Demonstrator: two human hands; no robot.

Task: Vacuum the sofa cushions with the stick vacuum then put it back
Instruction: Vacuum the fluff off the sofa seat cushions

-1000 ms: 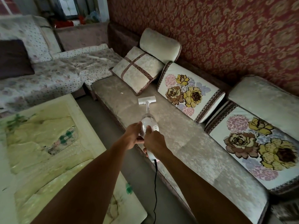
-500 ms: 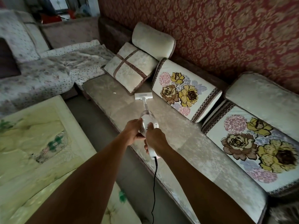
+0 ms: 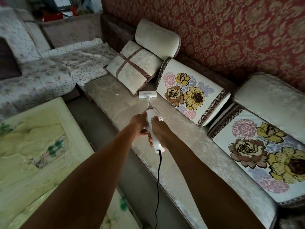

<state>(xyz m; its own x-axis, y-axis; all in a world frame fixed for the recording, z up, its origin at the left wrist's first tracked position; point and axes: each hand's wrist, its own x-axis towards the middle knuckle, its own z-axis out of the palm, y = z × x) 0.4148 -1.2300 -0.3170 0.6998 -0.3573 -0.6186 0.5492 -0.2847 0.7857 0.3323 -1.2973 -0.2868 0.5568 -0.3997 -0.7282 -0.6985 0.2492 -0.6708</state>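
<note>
Risk 1: the nozzle [image 3: 147, 94] sits at the back edge of the sofa seat [image 3: 186, 146], touching or nearly touching the cross-strapped pillow [image 3: 134, 66] and just beside the floral bolster [image 3: 189, 91]. A further push could ride up onto the pillow fabric or jam in the gap between them.

Risk 2: the black cord [image 3: 158, 184] hangs from the handle end over the seat's front edge; I judge it could snag on that edge or drag on a long stroke.

A small white scrap [image 3: 117, 94] lies left of the nozzle, not yet picked up.

I see both arms extended forward. My left hand [image 3: 138, 125] cups the vacuum [image 3: 151, 123] body from the left, fingers curled around it. My right hand [image 3: 158, 131] wraps the handle, fingers closed on it.
</note>
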